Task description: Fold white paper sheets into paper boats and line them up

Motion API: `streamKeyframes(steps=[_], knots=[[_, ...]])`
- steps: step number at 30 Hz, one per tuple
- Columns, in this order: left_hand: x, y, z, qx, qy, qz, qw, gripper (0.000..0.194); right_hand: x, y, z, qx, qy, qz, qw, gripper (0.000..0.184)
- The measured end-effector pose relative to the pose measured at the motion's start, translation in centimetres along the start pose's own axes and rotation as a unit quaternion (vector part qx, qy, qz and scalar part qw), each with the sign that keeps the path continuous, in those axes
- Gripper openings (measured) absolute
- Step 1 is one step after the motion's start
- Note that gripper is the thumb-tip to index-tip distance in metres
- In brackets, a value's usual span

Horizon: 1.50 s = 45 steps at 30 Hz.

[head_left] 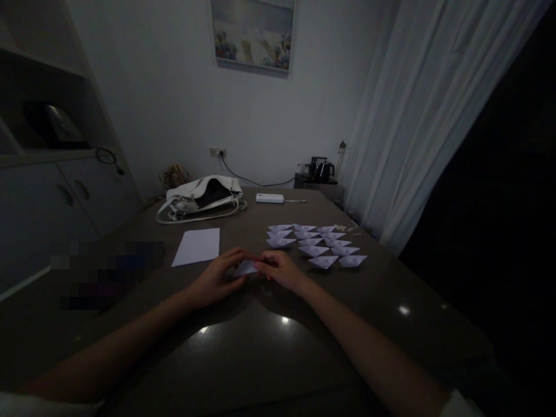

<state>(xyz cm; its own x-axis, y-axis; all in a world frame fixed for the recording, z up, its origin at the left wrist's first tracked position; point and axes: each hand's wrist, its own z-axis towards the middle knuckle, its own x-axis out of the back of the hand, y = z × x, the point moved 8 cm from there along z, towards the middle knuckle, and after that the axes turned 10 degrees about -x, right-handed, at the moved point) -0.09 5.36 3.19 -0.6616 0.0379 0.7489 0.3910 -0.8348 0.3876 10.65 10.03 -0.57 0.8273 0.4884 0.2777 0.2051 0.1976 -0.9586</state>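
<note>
A small folded piece of white paper (246,267) lies between my two hands, low over the table. My left hand (218,277) closes on its left side, thumb along the near edge and fingers along the far one. My right hand (281,270) pinches the paper's right end, fingers bent together. Parts of the paper are covered by my fingers. Just beyond my right hand, several folded white paper boats (313,251) stand in rows. A stack of white paper sheets (198,246) rests beyond my left hand, to the left.
On the brown table (243,359), a white handbag (204,194) sits at the far left and a white power bank (270,198) with a short cable at the back. Small scraps (340,227) lie near the right edge. A white curtain (399,116) hangs to the right.
</note>
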Motion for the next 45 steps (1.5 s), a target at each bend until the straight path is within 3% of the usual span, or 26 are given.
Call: streamKeyframes(steps=[5, 10, 26, 45], knots=[[0.8, -1.5, -0.4, 0.065, 0.072, -0.044, 0.994, 0.044, 0.0, 0.2, 0.2, -0.006, -0.012, 0.027, 1.000, 0.025], [0.4, -2.2, -0.7, 0.108, 0.060, -0.074, 0.990, 0.040, -0.6, 0.6, 0.3, -0.006, -0.048, 0.049, 0.998, 0.021], [0.2, -2.1, -0.7, 0.111, 0.041, -0.094, 0.989, 0.032, -1.1, 0.7, 0.2, -0.057, -0.065, 0.003, 0.996, 0.010], [0.0, -2.3, -0.7, 0.093, 0.028, -0.057, 0.994, 0.031, -1.3, 0.7, 0.0, -0.063, -0.071, -0.047, 0.994, 0.014]])
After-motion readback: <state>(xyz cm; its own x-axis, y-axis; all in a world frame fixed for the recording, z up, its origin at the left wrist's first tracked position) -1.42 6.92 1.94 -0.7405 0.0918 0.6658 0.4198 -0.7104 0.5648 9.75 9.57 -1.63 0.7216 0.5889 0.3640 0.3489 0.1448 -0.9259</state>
